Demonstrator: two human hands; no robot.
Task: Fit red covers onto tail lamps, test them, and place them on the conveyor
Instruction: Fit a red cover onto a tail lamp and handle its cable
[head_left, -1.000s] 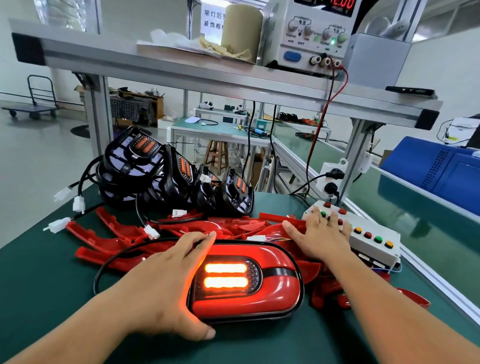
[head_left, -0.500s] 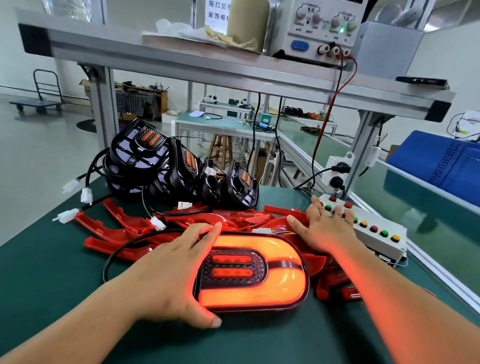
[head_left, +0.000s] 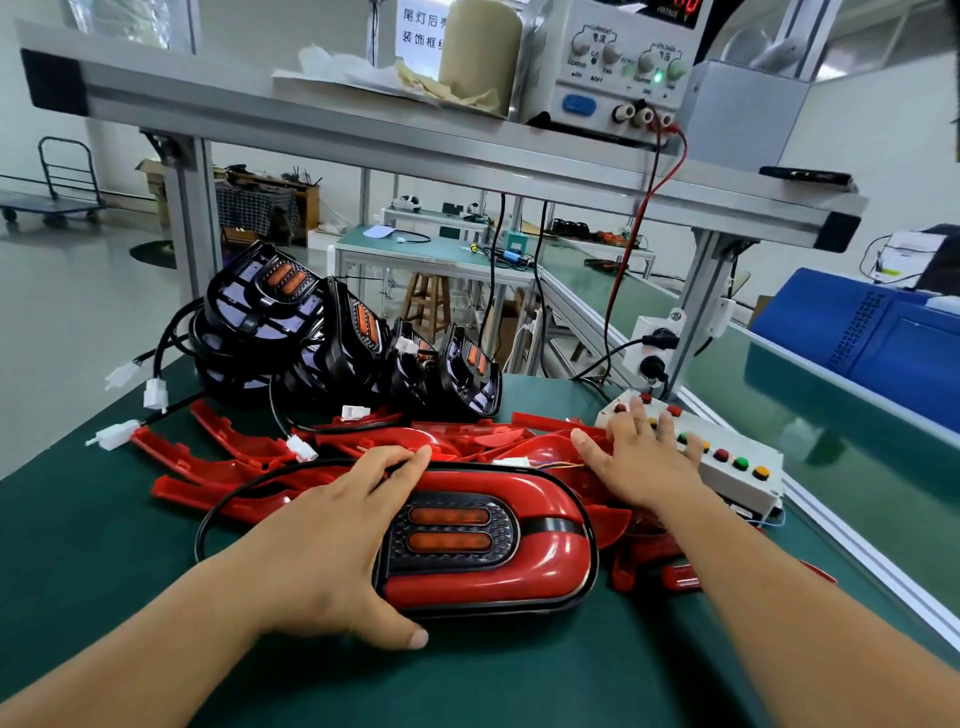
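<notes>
The tail lamp (head_left: 483, 551), with its red cover fitted, lies flat on the green bench mat (head_left: 78, 545), right in front of the person. Its two orange strips look dark. The left hand (head_left: 322, 545) clasps the lamp's left end, thumb on the near rim and fingers curved over the far rim. A black cable (head_left: 223, 504) loops out from under that hand. The right hand (head_left: 639, 457) is spread flat, fingers straight, on the white button box (head_left: 737, 467) at the bench's right edge, holding nothing. Loose red covers (head_left: 218, 457) lie heaped behind the lamp, and bare black lamp bodies (head_left: 311, 332) stand in a row beyond them. The conveyor (head_left: 831, 426) runs along the right, a power supply (head_left: 602, 67) on the shelf above.
</notes>
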